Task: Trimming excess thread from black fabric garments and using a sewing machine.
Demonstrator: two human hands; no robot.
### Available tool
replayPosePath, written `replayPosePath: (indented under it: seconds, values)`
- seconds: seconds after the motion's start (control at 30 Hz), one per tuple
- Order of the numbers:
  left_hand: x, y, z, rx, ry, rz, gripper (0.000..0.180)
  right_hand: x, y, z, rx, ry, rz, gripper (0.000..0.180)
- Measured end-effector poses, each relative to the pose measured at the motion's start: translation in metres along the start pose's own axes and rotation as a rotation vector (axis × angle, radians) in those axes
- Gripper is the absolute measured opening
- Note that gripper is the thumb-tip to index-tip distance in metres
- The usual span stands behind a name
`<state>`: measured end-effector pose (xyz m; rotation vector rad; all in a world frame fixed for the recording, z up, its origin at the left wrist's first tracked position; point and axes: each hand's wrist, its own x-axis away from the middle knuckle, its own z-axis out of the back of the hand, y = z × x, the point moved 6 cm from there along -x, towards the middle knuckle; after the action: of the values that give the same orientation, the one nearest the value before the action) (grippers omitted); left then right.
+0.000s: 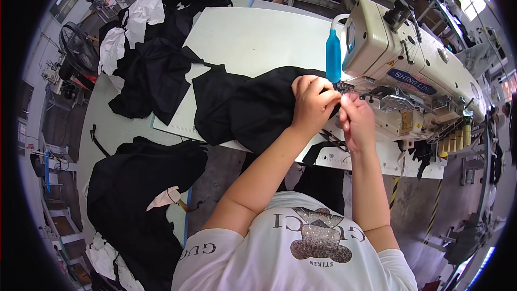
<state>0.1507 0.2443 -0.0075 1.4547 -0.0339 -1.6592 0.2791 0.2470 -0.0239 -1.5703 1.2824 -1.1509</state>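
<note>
1. The setting is a sewing workshop: a pale table fills the middle of the view, with a cream sewing machine on its right part, and every place below is given relative to that machine.

2. Far to the machine's left, near the room's edge, a fan stands on the floor. Heaps of black and white cloth lie over the table's far-left end, and another dark heap sits lower down, probably stock kept within reach.

3. Just left of the machine, a piece of black fabric is spread on the table, its right edge drawn toward the needle area (the bulk trails off the table's near edge, so little weight drags on the part under the hands).

4. The left hand rests on that fabric directly left of the needle area, fingers curled together and their tips pinching the cloth's edge, seemingly to keep it steady there.

5. A blue bottle stands against the machine's left face, just beyond the hands.

6. The right hand sits right under the machine's head, touching the left hand; its fingertips are bunched close and seem to pinch the same edge, though what lies between them is too small to tell.
</note>
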Motion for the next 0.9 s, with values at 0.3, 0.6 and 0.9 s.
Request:
replayPosePath:
  seconds: [0.3, 0.6, 0.9]
  values:
    - [-0.004, -0.01, -0.011, 0.252, -0.129, 0.447, 0.005, 0.014, -0.006, 0.001, 0.855, 0.022, 0.537, 0.008]
    - [-0.002, 0.012, 0.004, 0.171, -0.069, 0.103, 0.012, 0.01, 0.005, 0.021, 0.288, 0.008, 0.098, 0.019]
    - [0.013, 0.017, 0.01, 0.018, -0.123, -0.206, 0.014, 0.0, -0.006, 0.005, -0.158, -0.047, -0.149, 0.015]
